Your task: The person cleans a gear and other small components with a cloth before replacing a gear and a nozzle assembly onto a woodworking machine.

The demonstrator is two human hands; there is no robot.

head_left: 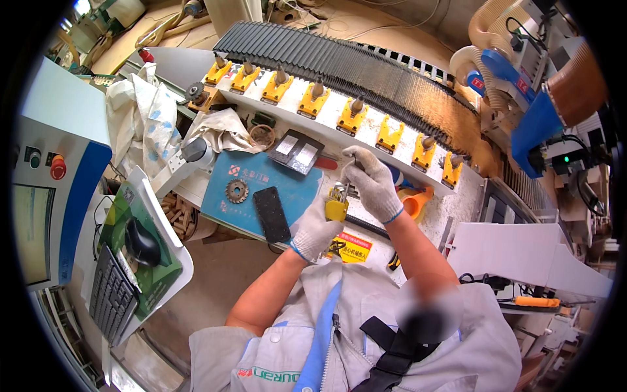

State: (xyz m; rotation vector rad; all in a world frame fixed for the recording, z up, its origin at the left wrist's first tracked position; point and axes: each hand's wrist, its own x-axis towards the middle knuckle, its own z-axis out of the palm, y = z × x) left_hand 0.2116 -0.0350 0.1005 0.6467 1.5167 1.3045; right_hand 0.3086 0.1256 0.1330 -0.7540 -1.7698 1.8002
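Observation:
Both my hands wear whitish knit gloves and meet over the front of the white machine bed. My left hand point(313, 232) is closed around a yellow hex key set point(336, 208), whose metal keys stick up out of the yellow holder. Just above it, my right hand point(373, 183) has its fingers curled in by the metal end of the set; what they pinch is hidden. To the left, a black phone point(272, 214) and a round toothed cutter point(236, 191) lie on a blue folder point(225, 173). A dark case with white labels point(296, 151) rests at the folder's upper edge.
Yellow tool holder forks point(313, 101), most with tool cones, line the bed before a grey bellows cover point(307, 59). An orange object point(415, 202) lies right of my hands. At left stand a keyboard point(114, 294), a mouse point(142, 242) and a control panel with a red button point(58, 167).

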